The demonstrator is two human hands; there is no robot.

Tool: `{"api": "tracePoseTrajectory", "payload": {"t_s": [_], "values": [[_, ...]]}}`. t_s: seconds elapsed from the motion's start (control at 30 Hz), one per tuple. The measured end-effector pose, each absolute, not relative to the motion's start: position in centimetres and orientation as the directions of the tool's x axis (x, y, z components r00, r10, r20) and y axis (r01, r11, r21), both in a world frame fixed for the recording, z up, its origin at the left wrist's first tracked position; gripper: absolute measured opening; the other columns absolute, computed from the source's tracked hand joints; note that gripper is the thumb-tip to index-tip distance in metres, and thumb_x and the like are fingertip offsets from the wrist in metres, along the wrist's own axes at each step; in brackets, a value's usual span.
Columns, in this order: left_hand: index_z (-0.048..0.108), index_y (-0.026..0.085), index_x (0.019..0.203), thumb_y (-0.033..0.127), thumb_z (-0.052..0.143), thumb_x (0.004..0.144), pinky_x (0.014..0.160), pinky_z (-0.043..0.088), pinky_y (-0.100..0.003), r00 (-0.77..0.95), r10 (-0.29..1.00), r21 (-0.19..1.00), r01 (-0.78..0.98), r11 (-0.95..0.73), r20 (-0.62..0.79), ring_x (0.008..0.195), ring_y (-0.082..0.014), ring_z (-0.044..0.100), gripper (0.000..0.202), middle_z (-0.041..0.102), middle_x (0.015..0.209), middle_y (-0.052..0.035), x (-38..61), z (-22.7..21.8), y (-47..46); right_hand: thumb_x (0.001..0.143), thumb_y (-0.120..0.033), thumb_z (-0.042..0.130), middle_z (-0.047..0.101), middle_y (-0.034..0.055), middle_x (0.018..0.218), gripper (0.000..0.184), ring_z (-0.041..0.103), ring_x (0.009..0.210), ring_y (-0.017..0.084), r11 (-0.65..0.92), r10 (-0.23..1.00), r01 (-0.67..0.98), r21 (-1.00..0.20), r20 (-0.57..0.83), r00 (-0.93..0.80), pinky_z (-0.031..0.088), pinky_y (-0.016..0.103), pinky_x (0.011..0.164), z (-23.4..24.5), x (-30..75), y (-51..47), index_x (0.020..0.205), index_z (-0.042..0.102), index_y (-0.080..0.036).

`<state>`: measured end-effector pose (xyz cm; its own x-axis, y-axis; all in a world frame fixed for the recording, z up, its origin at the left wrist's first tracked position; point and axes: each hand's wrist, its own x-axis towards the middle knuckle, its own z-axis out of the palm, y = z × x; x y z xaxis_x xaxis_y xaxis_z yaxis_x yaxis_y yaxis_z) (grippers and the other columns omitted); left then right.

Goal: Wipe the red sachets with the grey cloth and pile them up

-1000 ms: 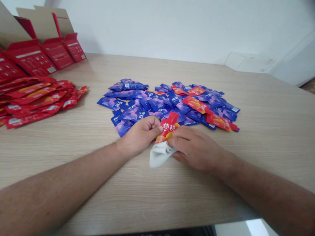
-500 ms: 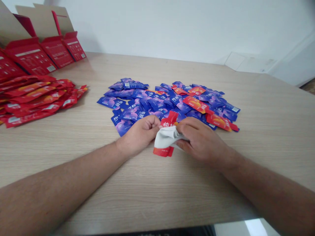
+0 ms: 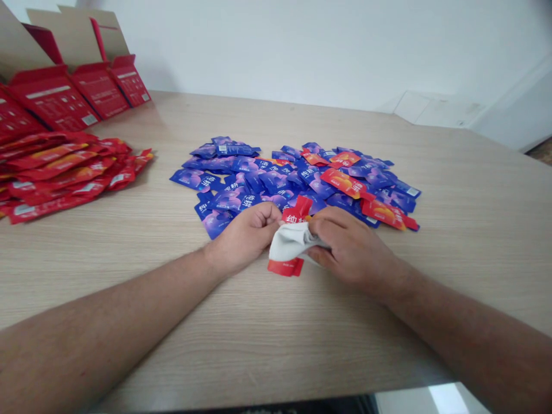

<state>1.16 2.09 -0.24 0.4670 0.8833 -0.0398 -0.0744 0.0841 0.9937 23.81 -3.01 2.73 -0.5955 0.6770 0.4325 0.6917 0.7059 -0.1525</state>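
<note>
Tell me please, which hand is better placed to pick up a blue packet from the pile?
Probably the left hand: it lies beside the blue packets and only pinches the red packet, while the right hand grips the white cloth on that packet.

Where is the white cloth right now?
In the head view, the white cloth is bunched between the left hand and the right hand, wrapped around a red sachet, just in front of the pile of blue sachets.

Sachet pile [image 3: 276,181] on the table [image 3: 474,230] — cartons [image 3: 56,98] far left
</note>
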Motion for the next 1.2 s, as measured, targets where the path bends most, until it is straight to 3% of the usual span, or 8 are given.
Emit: {"api": "tracePoseTrajectory", "payload": {"t_s": [0.13,0.37,0.57,0.77,0.97,1.13,1.2], "values": [[0.058,0.019,0.086,0.04,0.076,0.088,0.053,0.035,-0.022,0.484,0.874,0.993,-0.075,0.088,-0.041,0.057,-0.0102,0.051,0.027,0.06,0.07,0.0017,1.1,-0.3,2.1,0.099,-0.023,0.065,0.072,0.0097,0.106,0.005,0.066,0.1,0.027,0.826,0.555,0.549,-0.127,0.352,-0.753,0.057,0.043,0.091,2.7,23.3,-3.5,0.102,0.065,-0.019],[0.058,0.019,0.085,0.043,0.08,0.086,0.052,0.033,-0.022,0.466,0.884,0.994,-0.076,0.079,-0.035,0.055,-0.0086,0.047,0.032,0.058,0.068,0.0028,1.1,-0.3,2.2,0.1,-0.03,0.068,0.069,0.0142,0.112,0.015,0.065,0.105,0.03,0.668,0.713,0.725,-0.165,0.42,-0.561,0.056,0.046,0.092,2.7,23.9,-3.0,0.107,0.063,-0.018],[0.059,0.019,0.086,0.039,0.076,0.088,0.053,0.035,-0.022,0.479,0.878,0.995,-0.074,0.069,-0.026,0.057,-0.01,0.051,0.027,0.061,0.07,0.0016,1.1,-0.2,2.0,0.097,-0.022,0.068,0.071,0.0101,0.106,0.008,0.066,0.101,0.027,0.817,0.568,0.561,-0.133,0.353,-0.743,0.056,0.042,0.092,2.8,23.3,-3.5,0.103,0.065,-0.018],[0.058,0.018,0.083,0.041,0.079,0.086,0.052,0.033,-0.021,0.459,0.888,0.995,-0.066,0.072,-0.034,0.056,-0.0087,0.047,0.031,0.058,0.068,0.0023,1.2,-0.1,2.0,0.098,-0.029,0.069,0.069,0.0127,0.111,0.014,0.065,0.105,0.029,0.649,0.729,0.74,-0.176,0.421,-0.54,0.056,0.044,0.092,2.7,23.8,-3.0,0.106,0.063,-0.019],[0.058,0.019,0.086,0.037,0.075,0.088,0.054,0.036,-0.022,0.484,0.875,0.993,-0.089,0.079,-0.026,0.059,-0.011,0.053,0.025,0.061,0.071,0.0012,1.1,-0.4,2.1,0.099,-0.023,0.066,0.071,0.0091,0.106,0.004,0.066,0.101,0.026,0.817,0.571,0.556,-0.153,0.343,-0.745,0.056,0.042,0.09,2.7,23.2,-3.5,0.102,0.065,-0.02],[0.058,0.018,0.082,0.035,0.082,0.082,0.056,0.038,-0.022,0.484,0.875,0.993,-0.088,0.072,-0.021,0.059,-0.0102,0.052,0.029,0.061,0.07,0.0016,1.1,-0.4,2.2,0.1,-0.031,0.068,0.067,0.01,0.104,0.013,0.064,0.097,0.026,0.633,0.72,0.746,-0.206,0.51,-0.47,0.055,0.04,0.087,2.9,24.3,-2.5,0.101,0.06,-0.02],[0.059,0.018,0.08,0.036,0.083,0.081,0.056,0.038,-0.022,0.477,0.879,0.993,-0.095,0.073,-0.019,0.059,-0.0099,0.052,0.03,0.061,0.069,0.0018,1.1,-0.3,2.1,0.1,-0.032,0.068,0.066,0.009,0.102,0.015,0.064,0.095,0.025,0.637,0.728,0.737,-0.226,0.49,-0.479,0.054,0.038,0.084,2.9,24.3,-2.4,0.096,0.058,-0.021]]}}
